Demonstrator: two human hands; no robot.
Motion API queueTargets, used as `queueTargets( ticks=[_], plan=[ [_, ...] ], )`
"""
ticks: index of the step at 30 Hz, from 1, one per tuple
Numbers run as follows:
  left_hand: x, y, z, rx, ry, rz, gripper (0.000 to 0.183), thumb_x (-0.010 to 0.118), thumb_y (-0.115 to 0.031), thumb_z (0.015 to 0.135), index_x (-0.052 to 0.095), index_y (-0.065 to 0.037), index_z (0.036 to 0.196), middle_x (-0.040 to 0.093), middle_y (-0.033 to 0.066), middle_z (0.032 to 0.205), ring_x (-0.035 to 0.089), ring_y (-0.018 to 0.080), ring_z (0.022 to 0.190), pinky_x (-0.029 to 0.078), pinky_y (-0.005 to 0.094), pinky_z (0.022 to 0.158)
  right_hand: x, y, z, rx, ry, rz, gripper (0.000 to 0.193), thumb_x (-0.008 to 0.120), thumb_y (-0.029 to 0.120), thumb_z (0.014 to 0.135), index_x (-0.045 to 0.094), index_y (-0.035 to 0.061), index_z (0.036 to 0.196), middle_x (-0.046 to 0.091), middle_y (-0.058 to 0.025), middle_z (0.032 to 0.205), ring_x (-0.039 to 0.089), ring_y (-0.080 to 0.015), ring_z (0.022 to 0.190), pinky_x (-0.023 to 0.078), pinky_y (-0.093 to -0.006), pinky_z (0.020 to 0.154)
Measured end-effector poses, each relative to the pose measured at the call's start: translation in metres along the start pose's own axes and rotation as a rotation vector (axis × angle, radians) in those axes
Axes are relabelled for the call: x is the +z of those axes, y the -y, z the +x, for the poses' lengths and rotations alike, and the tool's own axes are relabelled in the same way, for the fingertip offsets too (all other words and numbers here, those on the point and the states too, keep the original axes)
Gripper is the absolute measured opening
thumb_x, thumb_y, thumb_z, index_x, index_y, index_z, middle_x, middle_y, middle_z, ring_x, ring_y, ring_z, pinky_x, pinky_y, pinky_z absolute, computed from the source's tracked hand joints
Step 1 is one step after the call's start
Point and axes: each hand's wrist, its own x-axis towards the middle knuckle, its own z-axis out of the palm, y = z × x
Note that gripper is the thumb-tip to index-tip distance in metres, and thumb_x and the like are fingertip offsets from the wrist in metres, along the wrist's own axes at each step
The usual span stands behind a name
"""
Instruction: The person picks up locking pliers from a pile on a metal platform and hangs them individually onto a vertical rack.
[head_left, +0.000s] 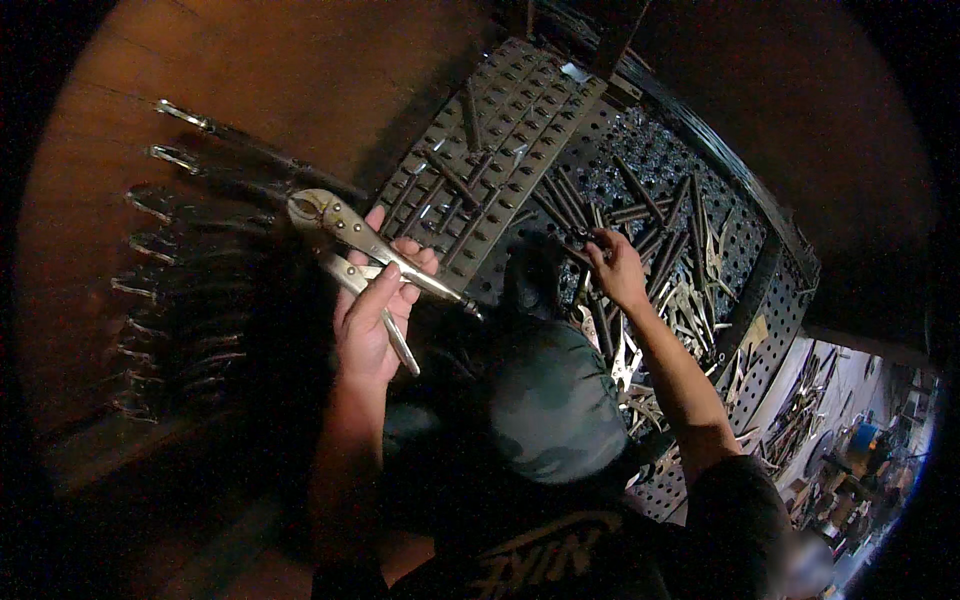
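Observation:
My left hand [375, 310] is wrapped round a pair of silver locking pliers [345, 222], with the curved jaws pointing up and to the left. One handle reaches down past my palm, and the other runs right to its adjusting screw. On the right, my bent right hand [615, 265] has its fingertips pinched together over a pile of dark metal rods [650, 225]. What they grip, if anything, is too dark and small to make out. Below that hand lie several loose silver plier parts [690, 310].
A metal board with rows of pegs [530, 110] stands ahead, dark rods lying across it. Perforated metal sheet [775, 350] surrounds the pile. Several more pliers [150, 245] line up at the left. A rounded camouflage cloth shape [555, 400] sits between my arms.

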Motion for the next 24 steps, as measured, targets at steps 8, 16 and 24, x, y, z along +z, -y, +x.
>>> queueTargets(
  ticks=[8,16,24],
  plan=[
    [0.058,-0.035,-0.008,0.36,0.053,0.097,0.068,0.05,-0.004,0.099,0.017,-0.003,0.159,0.057,0.0146,0.121,0.058,0.0241,0.114,0.043,0.042,0.109,-0.079,0.274,-0.019,-0.664,0.315,0.392,0.034,0.066,0.028,0.097,0.063,-0.0013,0.115,0.067,-0.0173,0.102,0.067,-0.0288,0.097,0.05,-0.0352,0.089],
    [0.072,-0.043,-0.02,0.385,0.039,-0.083,0.068,0.052,-0.005,0.099,0.017,0.001,0.156,0.057,0.0167,0.122,0.059,0.0246,0.114,0.044,0.0409,0.107,-0.066,0.278,-0.025,-0.475,0.428,0.421,0.03,0.052,0.029,0.105,0.058,0.0024,0.093,0.054,-0.0141,0.071,0.054,-0.0244,0.063,0.043,-0.0391,0.06],
    [0.074,-0.048,-0.023,0.357,0.117,-0.034,0.073,0.057,-0.006,0.097,0.016,-0.002,0.158,0.059,0.0148,0.12,0.06,0.0263,0.115,0.046,0.0429,0.107,-0.045,0.26,-0.027,-0.26,0.59,0.905,0.042,0.042,0.037,0.108,0.053,0.0057,0.083,0.048,0.0012,0.073,0.042,-0.0108,0.068,0.037,-0.0278,0.064]
  ],
)
